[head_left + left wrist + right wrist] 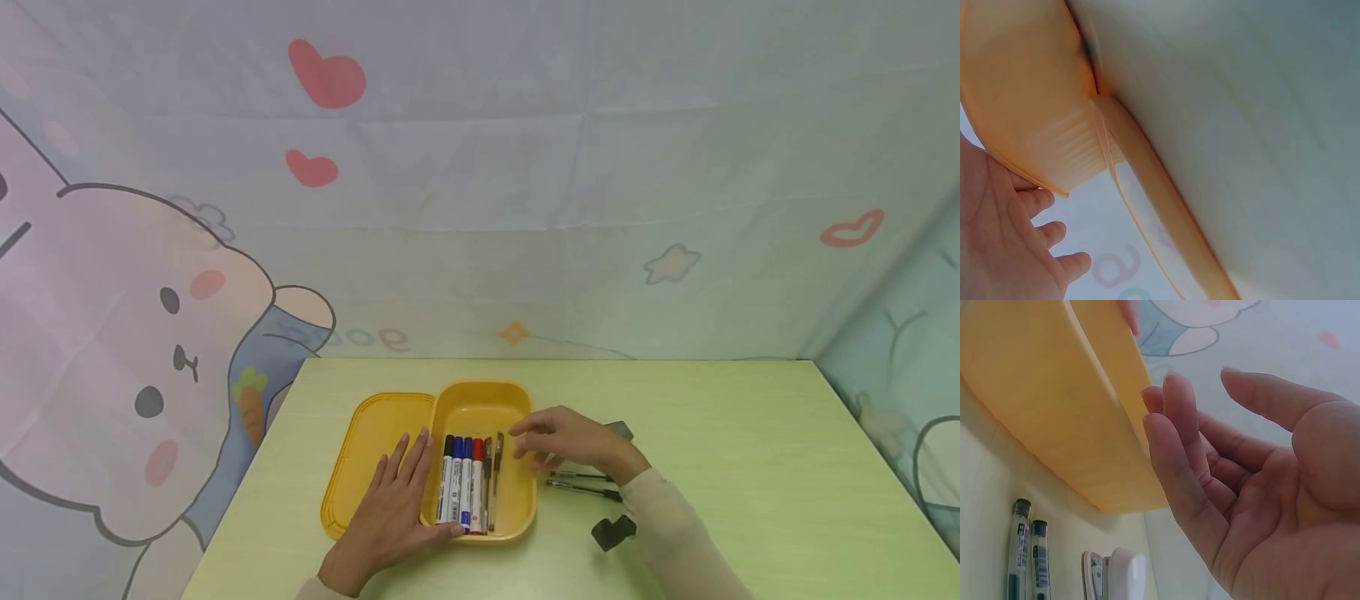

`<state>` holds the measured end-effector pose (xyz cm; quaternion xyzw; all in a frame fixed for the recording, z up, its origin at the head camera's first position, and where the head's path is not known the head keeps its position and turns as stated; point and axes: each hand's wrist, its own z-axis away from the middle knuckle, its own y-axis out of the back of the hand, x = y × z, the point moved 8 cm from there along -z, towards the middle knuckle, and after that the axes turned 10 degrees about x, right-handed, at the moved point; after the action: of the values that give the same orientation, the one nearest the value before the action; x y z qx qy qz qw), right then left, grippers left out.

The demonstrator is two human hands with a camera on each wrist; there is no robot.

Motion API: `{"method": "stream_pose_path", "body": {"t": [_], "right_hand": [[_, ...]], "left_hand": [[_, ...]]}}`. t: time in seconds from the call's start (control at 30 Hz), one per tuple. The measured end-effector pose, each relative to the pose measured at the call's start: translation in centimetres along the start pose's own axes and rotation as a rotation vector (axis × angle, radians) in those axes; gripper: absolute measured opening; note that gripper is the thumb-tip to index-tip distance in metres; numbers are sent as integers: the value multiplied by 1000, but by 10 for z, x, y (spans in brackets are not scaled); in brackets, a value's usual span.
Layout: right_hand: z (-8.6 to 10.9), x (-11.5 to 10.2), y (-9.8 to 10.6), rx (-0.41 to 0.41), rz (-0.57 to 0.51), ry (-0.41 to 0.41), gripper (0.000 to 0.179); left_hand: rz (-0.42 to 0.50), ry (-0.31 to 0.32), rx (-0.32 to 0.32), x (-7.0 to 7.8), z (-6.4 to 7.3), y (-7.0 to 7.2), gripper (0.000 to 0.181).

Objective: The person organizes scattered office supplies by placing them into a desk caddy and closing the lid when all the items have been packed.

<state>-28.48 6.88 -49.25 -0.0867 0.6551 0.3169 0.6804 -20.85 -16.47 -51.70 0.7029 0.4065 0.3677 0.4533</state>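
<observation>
A yellow box (517, 500) stands on the table with its lid (375, 450) folded out to the left. Inside lie several markers (456, 487) side by side, capped in black, blue and red, and two slim pens (492, 492) to their right. My left hand (397, 508) rests along the box's left rim, fingers stretched forward and thumb across the near edge. Over the right rim hovers my right hand (562, 437), fingers loosely bent; in the right wrist view nothing is between its fingers and thumb.
Right of the box, two more pens (1041, 556) lie on the table under the right forearm. A small white stapler (1125, 575) is beyond them. A black object (613, 532) lies near the right sleeve. A printed cloth (480, 183) hangs behind the table.
</observation>
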Motion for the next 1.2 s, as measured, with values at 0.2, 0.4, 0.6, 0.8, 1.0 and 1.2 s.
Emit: {"method": "stream_pose_path", "body": {"t": [0.2, 0.4, 0.6, 0.8, 1.0, 1.2], "right_hand": [[7, 5, 5, 28, -35, 0, 38], [15, 13, 11, 46, -109, -13, 36], [23, 23, 20, 88, -133, -22, 45], [33, 29, 29, 126, -126, -12, 44], [44, 35, 38, 157, -124, -10, 38], [59, 47, 48, 196, -149, -46, 41]], "left_hand": [[-8, -20, 13, 1, 0, 2, 121], [-20, -28, 11, 2, -1, 2, 121], [-34, -43, 21, 4, -2, 5, 121], [-53, -51, 22, 5, -3, 7, 121], [-66, -52, 19, 6, -4, 9, 121], [-85, -49, -2, 6, -4, 8, 121]]}}
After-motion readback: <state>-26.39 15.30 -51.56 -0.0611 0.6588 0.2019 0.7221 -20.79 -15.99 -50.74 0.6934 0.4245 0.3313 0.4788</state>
